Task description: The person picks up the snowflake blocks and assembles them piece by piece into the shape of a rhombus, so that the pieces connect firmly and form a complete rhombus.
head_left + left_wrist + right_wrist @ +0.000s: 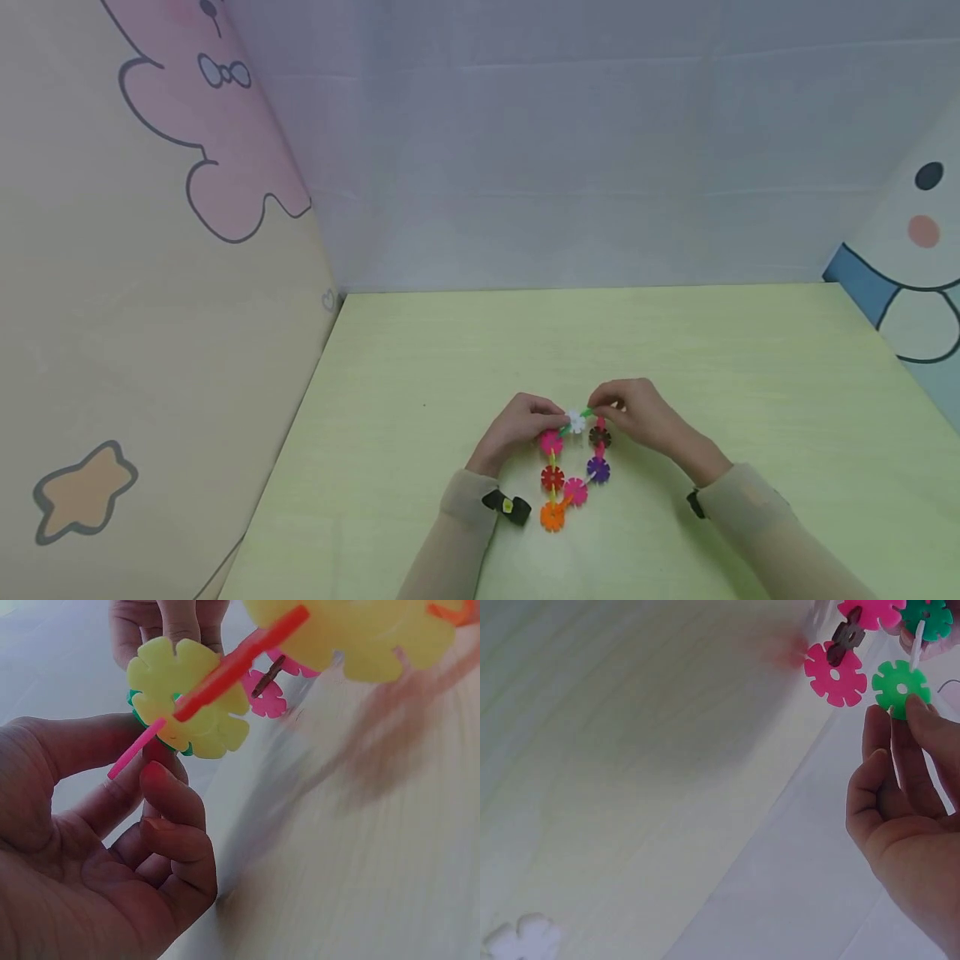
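A chain of notched plastic flower discs in several colours is held above the table, bent nearly into a ring. My left hand (522, 423) pinches a dark green disc (928, 616) between thumb and fingers, close to the white disc (577, 422). In the left wrist view that green disc is mostly hidden behind a yellow disc (180, 696). My right hand (636, 408) pinches a bright green disc (900, 686) by its lower edge. Beside it a pink disc (835, 675) stands apart, joined to a brown disc (845, 636). An orange disc (552, 517) hangs nearest me.
The pale yellow-green table (420, 358) meets a hanging white cloth (570, 167) at the back. A wall panel with cartoon drawings (150, 333) rises at the left. Another decorated panel (922, 325) stands at the right. Dark straps (507, 506) circle the sleeves.
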The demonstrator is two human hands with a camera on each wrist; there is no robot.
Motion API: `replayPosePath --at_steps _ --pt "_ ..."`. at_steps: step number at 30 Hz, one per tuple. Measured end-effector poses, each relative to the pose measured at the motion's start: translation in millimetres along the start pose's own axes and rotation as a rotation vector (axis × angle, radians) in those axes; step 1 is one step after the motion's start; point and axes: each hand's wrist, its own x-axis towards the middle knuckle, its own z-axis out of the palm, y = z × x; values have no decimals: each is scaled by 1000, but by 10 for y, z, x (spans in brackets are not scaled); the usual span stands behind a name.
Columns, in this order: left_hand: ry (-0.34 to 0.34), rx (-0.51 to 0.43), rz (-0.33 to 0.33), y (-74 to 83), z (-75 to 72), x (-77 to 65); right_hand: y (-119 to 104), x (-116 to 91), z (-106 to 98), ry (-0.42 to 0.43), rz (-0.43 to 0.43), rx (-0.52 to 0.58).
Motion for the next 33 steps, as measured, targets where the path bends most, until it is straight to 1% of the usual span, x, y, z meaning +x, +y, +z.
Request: replayPosePath --at_steps 7,12,17,23,28,33 --pt "14 48 6 -8 5 13 29 12 19 -38 -26 -21" --pt "19 53 -1 -4 6 12 28 23 25 -44 -51 -22" --pt "19 47 -24 16 15 -7 26 35 42 -33 -84 -36" --pt "33 55 -26 20 12 -10 38 38 76 7 -134 -56" --pt "50 23 -49 6 7 -12 60 51 105 35 -191 -60" --pt "54 7 -60 5 3 -8 71 65 115 41 -218 -55"
